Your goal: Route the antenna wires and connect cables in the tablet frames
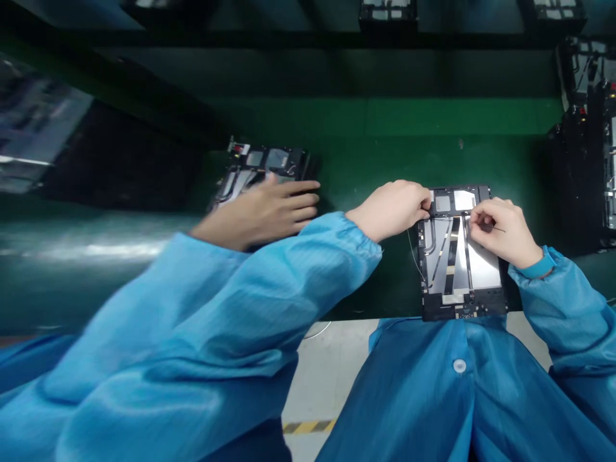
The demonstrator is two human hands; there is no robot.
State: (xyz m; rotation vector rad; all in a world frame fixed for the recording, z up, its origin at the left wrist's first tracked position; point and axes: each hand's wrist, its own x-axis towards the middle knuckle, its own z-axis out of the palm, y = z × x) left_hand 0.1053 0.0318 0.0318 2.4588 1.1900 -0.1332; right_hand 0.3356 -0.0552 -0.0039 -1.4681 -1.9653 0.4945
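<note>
An opened tablet (484, 266) lies at the table's front edge, its silver inner plate, dark flex strips and black frame showing. My left hand (398, 204) is closed at its upper left corner, fingertips pressed together; what they pinch is hidden. A thin pale wire (412, 250) loops down beside the tablet's left edge, below that hand. Over the upper right of the tablet, my right hand (506, 230) is closed in a pinch on a thin dark wire (495, 228), whose end sticks out to the right.
At left, a co-worker's blurred hand (274, 208) rests over another opened device (253, 160). Stacked devices (584, 147) stand at the right edge. More units (389, 13) sit on the shelf at the back. A dark block (125, 154) is at far left on the green table (356, 167).
</note>
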